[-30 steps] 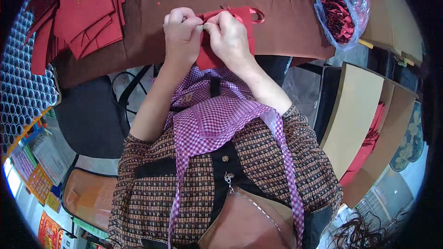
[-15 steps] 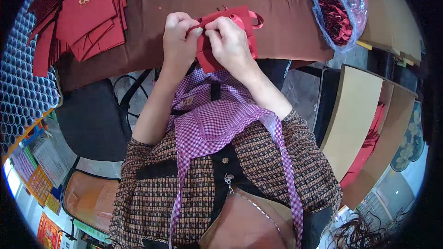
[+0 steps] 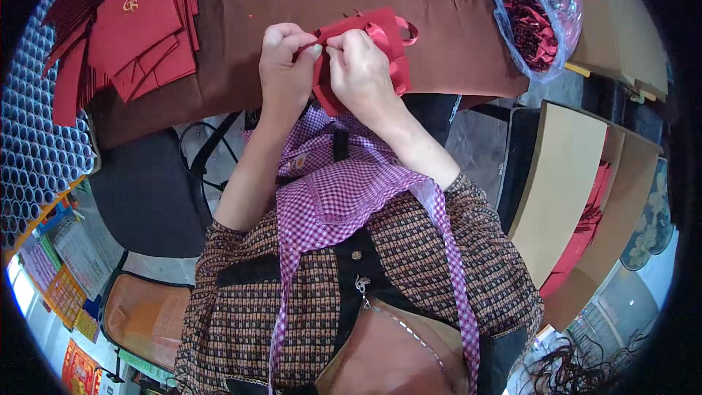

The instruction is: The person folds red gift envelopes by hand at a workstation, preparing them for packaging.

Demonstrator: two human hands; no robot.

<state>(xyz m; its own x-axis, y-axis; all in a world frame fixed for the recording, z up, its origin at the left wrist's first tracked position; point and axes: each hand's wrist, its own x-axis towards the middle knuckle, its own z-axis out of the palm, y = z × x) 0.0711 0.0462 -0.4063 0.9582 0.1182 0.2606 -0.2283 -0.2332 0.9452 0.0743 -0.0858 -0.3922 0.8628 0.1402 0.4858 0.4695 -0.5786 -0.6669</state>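
A small red paper bag [image 3: 398, 51] with a glossy red ribbon [image 3: 377, 35] lies at the front of the brown-covered table, under my hands. A ribbon loop sticks out at its right side. My left hand [image 3: 285, 62] is closed in a pinch at the bag's upper left edge, on a thin red piece that looks like ribbon. Close beside it, my right hand [image 3: 357, 66] pinches at the same spot, its back covering much of the bag. What exactly sits between the right fingertips is hidden.
Stacked flat red bags [image 3: 135, 18] with gold lettering lie at the table's left. A clear plastic bag [image 3: 537, 22] of red ribbon pieces stands at the right edge. Beside the table, a cardboard box [image 3: 559, 197] holds red items. A black chair [image 3: 146, 197] stands at left.
Both hands stay pinched at the bag's edge with only slight finger movement. The right hand and the bag have shifted very slightly; nothing is let go.
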